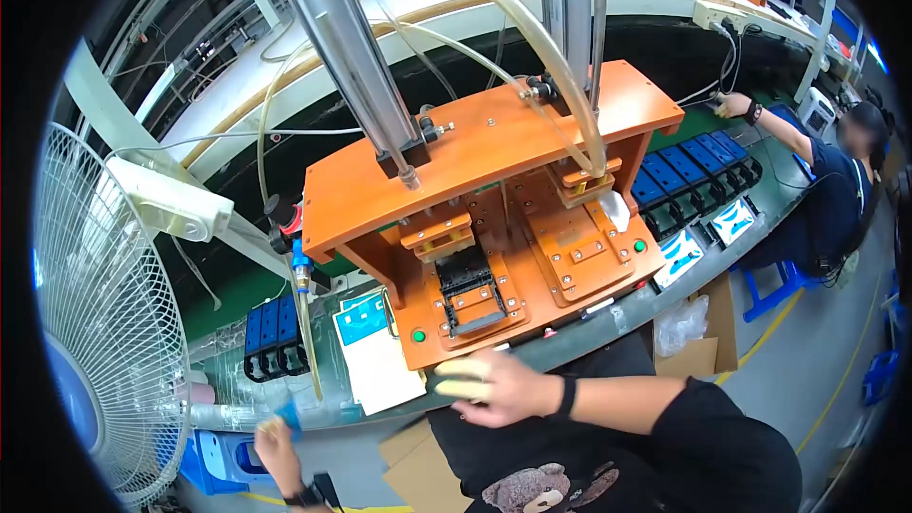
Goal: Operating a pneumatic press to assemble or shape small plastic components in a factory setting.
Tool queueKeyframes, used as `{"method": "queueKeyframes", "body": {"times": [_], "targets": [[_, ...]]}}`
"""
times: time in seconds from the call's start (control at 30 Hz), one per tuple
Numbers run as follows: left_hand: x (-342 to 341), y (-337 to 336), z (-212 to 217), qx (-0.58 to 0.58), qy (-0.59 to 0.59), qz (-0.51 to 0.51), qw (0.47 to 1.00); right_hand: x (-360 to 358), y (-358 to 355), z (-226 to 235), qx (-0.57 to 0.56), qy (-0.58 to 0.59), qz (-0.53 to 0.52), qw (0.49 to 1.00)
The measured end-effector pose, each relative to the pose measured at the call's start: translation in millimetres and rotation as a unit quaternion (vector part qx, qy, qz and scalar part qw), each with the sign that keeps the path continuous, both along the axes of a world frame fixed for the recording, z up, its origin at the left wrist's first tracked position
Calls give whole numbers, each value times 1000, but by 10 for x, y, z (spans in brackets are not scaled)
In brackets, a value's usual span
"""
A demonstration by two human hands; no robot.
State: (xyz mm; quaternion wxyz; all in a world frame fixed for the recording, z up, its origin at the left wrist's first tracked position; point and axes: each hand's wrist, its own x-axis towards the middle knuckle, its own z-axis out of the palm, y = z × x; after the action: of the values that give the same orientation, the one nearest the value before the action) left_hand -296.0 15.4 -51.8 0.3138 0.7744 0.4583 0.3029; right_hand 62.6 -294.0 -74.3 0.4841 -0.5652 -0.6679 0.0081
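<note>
Head view: the right hand (489, 387) hovers at the near edge of the orange press fixture (494, 228), its grip loosely curled and empty, close to the green button (418, 335). Low on the left, the left hand (275, 442) pinches a small blue piece (290, 415), kept clear of the black nest (468, 290).

The scene is viewed from a single head-worn fisheye camera, aimed downward and forward at close range onto the orange press fixture (484, 218) (straight edges are bent toward the rim); no second view is provided.
</note>
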Motion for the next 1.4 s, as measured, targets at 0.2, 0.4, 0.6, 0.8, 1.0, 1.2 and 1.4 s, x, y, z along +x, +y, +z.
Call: {"method": "queueKeyframes", "body": {"times": [0.2,0.4,0.6,0.8,1.0,1.2,1.4], "targets": [[334,-1163,364,-237,19,-320,917,565,-152,676,-22,-142,-247,958],[2055,-1351,629,-178,-32,-413,893,912,-250,1018,41,-151,-160,975],[3081,-1149,695,86,32,-367,926,1041,-1460,1469,25,113,-192,975],[3877,-862,526,240,189,-321,896,954,-2689,624,289,467,-244,799],[4093,-158,95,403,320,-272,813,846,-2864,325,298,579,-191,734],[4137,126,-81,579,396,-170,692,976,-2728,184,289,596,-132,738],[4119,-664,555,366,356,-352,784,966,-2669,120,292,605,-144,727]]}}
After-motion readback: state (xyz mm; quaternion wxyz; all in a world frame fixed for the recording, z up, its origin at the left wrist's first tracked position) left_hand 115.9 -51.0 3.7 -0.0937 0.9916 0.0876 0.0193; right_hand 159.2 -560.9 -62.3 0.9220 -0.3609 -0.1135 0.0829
